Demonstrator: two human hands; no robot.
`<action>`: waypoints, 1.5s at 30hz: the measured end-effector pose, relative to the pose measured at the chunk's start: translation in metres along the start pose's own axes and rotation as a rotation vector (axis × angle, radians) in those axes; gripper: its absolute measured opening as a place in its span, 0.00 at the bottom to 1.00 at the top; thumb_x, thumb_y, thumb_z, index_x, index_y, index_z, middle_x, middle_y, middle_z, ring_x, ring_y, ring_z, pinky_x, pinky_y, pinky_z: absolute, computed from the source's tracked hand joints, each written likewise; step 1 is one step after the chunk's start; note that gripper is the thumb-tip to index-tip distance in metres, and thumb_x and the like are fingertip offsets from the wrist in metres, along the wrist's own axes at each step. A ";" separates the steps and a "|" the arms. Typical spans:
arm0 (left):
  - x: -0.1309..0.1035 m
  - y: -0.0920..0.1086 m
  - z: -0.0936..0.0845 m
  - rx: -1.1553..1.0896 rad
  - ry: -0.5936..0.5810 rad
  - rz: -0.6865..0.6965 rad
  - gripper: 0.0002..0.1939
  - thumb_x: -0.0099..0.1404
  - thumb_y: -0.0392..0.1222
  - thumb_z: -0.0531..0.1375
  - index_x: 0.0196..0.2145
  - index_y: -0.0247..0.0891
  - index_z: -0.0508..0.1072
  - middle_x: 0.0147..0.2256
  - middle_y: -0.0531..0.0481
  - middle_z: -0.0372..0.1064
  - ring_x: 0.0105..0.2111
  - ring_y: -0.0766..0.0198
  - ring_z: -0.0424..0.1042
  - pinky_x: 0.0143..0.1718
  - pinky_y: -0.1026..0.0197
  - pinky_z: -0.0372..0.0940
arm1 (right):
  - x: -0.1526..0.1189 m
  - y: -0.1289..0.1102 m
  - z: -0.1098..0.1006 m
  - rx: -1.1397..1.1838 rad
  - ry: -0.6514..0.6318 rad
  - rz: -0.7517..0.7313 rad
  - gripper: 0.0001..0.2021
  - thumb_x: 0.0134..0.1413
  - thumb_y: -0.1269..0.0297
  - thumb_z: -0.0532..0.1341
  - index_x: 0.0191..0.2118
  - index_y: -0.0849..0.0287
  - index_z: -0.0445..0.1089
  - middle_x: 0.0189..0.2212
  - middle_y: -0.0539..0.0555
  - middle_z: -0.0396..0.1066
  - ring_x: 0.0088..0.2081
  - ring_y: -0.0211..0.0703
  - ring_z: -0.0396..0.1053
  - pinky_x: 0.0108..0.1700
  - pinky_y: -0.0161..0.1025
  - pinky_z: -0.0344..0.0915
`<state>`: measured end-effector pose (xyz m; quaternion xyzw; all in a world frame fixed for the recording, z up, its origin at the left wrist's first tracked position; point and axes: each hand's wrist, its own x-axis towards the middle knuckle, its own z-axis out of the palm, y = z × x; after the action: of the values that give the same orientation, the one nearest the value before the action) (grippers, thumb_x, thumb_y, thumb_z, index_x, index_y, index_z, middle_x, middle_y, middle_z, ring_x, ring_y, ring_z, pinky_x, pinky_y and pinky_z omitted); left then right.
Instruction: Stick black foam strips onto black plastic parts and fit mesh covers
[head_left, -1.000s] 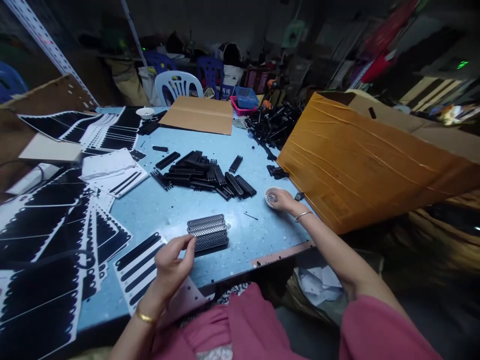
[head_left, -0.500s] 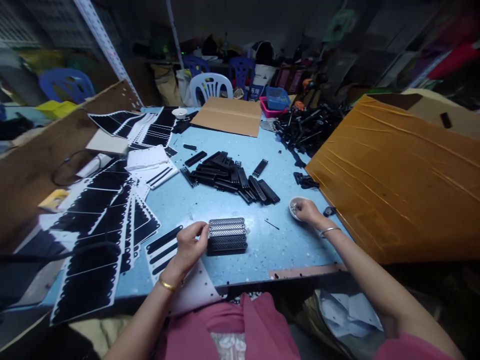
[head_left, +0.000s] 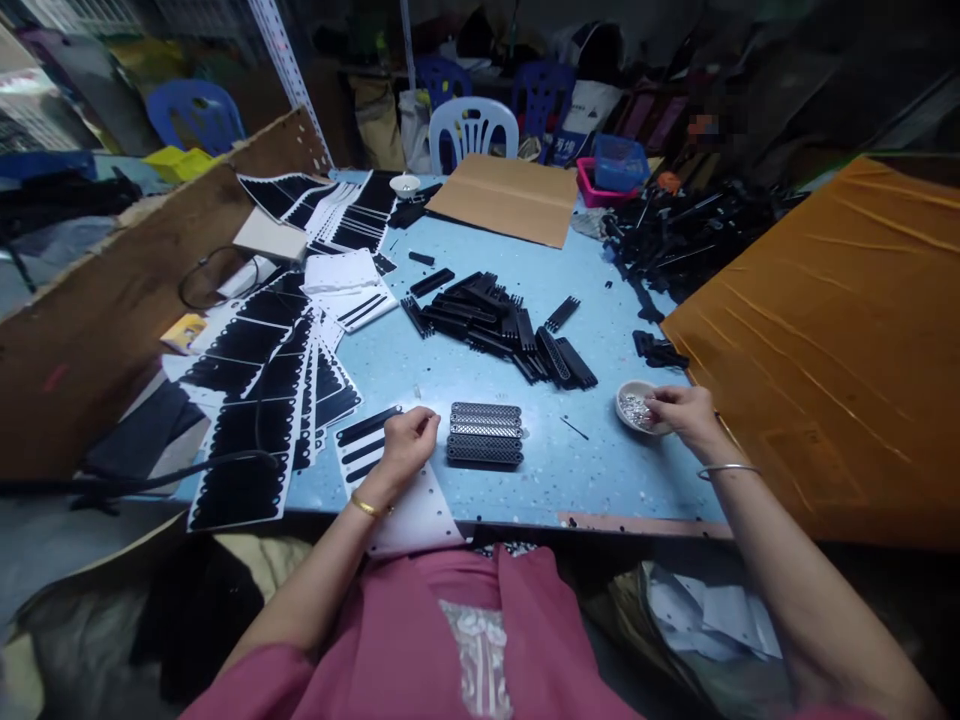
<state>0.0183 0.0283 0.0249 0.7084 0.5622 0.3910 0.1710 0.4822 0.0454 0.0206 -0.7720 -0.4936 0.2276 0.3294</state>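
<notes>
My left hand (head_left: 405, 445) is closed, thumb against fingertips, just left of a row of black mesh-patterned strips (head_left: 486, 445); a small gap separates them. What it pinches, if anything, is too small to see. Beneath that wrist lies a white backing sheet (head_left: 424, 510) carrying black adhesive strips (head_left: 367, 428). At the right, my right hand (head_left: 686, 415) has its fingers pinched at the rim of a small white bowl (head_left: 624, 412). Tiny shiny metal pieces (head_left: 634, 408) fill the bowl. Whatever sits between those fingertips is hidden.
A loose pile of black plastic parts (head_left: 495, 320) occupies the table's middle. Black-and-white sheets (head_left: 247, 430) spread along the left. A large orange-brown taped box (head_left: 817, 380) borders the right side. Flat cardboard (head_left: 510, 195) lies at the back, near a blue basket (head_left: 621, 163).
My left hand has come away from the mesh strips, leftward. My right hand has drawn back from inside the bowl to its right rim. The whole view has shifted.
</notes>
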 end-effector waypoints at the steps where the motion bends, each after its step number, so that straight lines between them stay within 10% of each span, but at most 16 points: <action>1: 0.000 -0.001 0.003 0.003 -0.004 0.001 0.11 0.63 0.41 0.57 0.25 0.36 0.75 0.19 0.52 0.69 0.20 0.67 0.67 0.25 0.65 0.59 | -0.007 -0.009 0.004 0.041 -0.037 -0.008 0.10 0.40 0.60 0.64 0.25 0.62 0.73 0.15 0.52 0.69 0.18 0.42 0.68 0.22 0.37 0.66; 8: 0.004 0.002 0.027 0.161 -0.069 0.128 0.15 0.62 0.33 0.56 0.44 0.36 0.76 0.47 0.39 0.76 0.49 0.50 0.74 0.49 0.48 0.64 | -0.076 -0.119 0.100 0.090 -0.565 -0.314 0.06 0.47 0.65 0.62 0.29 0.62 0.75 0.24 0.53 0.73 0.22 0.40 0.71 0.27 0.37 0.68; 15: 0.010 0.006 0.033 0.265 -0.378 0.190 0.21 0.60 0.33 0.56 0.51 0.39 0.74 0.58 0.37 0.66 0.61 0.35 0.59 0.52 0.36 0.58 | -0.088 -0.161 0.171 -0.287 -0.575 -0.580 0.05 0.48 0.75 0.62 0.29 0.61 0.76 0.28 0.55 0.74 0.34 0.42 0.70 0.38 0.36 0.63; 27: 0.014 0.006 0.033 0.215 -0.408 0.274 0.17 0.60 0.34 0.57 0.47 0.35 0.76 0.57 0.34 0.67 0.61 0.34 0.59 0.52 0.36 0.58 | -0.080 -0.135 0.170 -0.180 -0.576 -0.437 0.11 0.48 0.74 0.63 0.39 0.61 0.77 0.27 0.51 0.76 0.28 0.40 0.71 0.34 0.35 0.66; 45: 0.024 0.002 0.034 0.329 -0.444 0.342 0.25 0.57 0.27 0.54 0.50 0.40 0.76 0.53 0.37 0.69 0.60 0.34 0.60 0.51 0.36 0.57 | -0.098 -0.144 0.142 -0.605 -0.495 -0.769 0.21 0.58 0.75 0.51 0.51 0.57 0.75 0.30 0.56 0.70 0.30 0.42 0.66 0.33 0.36 0.56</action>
<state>0.0468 0.0568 0.0136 0.8787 0.4396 0.1541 0.1046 0.2580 0.0392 0.0320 -0.5196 -0.8464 0.1138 0.0261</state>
